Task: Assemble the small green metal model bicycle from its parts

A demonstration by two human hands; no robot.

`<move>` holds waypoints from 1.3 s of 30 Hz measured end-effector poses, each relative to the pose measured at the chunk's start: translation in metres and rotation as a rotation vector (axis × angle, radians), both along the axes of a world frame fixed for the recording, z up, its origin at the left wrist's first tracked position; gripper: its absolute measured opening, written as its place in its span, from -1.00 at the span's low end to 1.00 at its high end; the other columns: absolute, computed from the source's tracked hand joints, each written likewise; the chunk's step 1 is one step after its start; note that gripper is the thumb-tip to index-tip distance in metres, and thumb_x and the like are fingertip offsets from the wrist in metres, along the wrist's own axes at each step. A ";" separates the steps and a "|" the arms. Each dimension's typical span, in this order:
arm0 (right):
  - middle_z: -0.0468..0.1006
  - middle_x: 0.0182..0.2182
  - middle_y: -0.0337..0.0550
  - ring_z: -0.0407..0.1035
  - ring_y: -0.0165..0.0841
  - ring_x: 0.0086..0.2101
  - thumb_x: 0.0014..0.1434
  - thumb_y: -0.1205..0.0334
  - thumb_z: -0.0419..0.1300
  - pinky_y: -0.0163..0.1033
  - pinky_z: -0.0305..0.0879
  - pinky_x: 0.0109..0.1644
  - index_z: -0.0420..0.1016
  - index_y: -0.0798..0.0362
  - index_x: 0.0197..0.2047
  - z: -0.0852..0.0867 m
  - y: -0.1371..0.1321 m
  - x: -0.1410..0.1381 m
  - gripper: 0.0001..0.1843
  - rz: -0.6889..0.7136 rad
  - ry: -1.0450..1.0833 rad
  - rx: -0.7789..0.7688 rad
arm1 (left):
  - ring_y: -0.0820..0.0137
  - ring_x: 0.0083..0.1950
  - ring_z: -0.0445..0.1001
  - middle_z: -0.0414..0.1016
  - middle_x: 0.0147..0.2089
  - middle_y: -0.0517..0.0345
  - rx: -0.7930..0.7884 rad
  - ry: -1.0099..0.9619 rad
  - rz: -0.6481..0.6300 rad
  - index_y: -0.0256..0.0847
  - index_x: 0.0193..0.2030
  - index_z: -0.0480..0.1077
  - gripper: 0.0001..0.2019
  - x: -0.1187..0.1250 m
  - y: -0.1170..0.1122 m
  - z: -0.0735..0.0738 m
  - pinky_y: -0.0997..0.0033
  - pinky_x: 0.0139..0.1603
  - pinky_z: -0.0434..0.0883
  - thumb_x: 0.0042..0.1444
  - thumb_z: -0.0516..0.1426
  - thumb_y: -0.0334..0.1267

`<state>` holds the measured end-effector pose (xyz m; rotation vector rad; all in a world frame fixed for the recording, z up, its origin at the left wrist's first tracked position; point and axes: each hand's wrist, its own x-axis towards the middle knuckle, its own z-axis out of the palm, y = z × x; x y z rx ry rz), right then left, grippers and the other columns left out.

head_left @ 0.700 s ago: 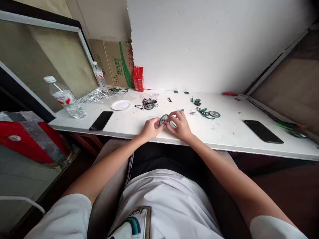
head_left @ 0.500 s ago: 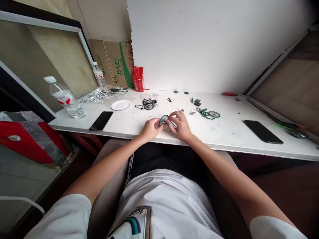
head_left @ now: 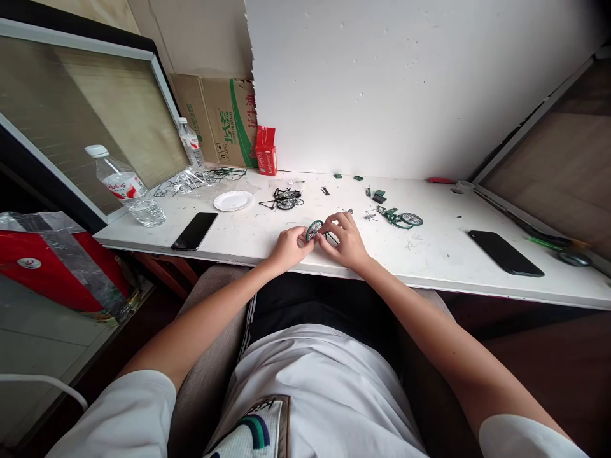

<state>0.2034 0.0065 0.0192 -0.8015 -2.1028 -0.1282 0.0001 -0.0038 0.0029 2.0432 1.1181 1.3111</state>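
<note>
A small green spoked model wheel (head_left: 314,229) is held upright just above the white table (head_left: 429,254) near its front edge. My left hand (head_left: 287,246) pinches the wheel from the left with closed fingers. My right hand (head_left: 344,240) pinches it from the right, and a thin dark rod sticks out beside its fingers. A partly built green model bicycle (head_left: 400,218) lies to the right of my hands. A black model bicycle (head_left: 282,200) lies behind them.
A black phone (head_left: 195,230) and a white paper plate (head_left: 233,200) lie at the left, with a water bottle (head_left: 125,186) at the table's left end. A second black phone (head_left: 505,252) lies at the right. A red carton (head_left: 266,151) stands by the wall.
My hands stay in place on the wheel; only the fingers have shifted slightly. The view has moved a little.
</note>
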 end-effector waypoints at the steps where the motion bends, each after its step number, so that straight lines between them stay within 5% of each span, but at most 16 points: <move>1: 0.51 -0.09 0.03 0.33 -0.07 -0.07 0.42 0.11 0.19 0.14 0.34 0.04 0.54 -0.03 -0.15 0.000 0.000 0.000 -0.84 0.001 0.000 -0.007 | 0.45 -0.41 0.37 0.52 -0.38 0.16 0.002 0.002 0.000 -0.24 -0.29 0.49 -0.82 0.000 0.000 -0.001 0.45 -0.32 0.36 0.24 0.26 -0.18; 39: 0.49 -0.16 0.01 0.32 -0.09 -0.13 0.47 0.07 0.10 0.13 0.35 0.00 0.53 -0.05 -0.19 -0.001 0.003 0.000 -0.74 0.014 0.014 -0.083 | 0.45 -0.43 0.31 0.45 -0.42 0.19 0.022 0.086 0.040 -0.21 -0.36 0.43 -0.81 -0.001 0.001 -0.004 0.44 -0.35 0.29 0.21 0.27 -0.19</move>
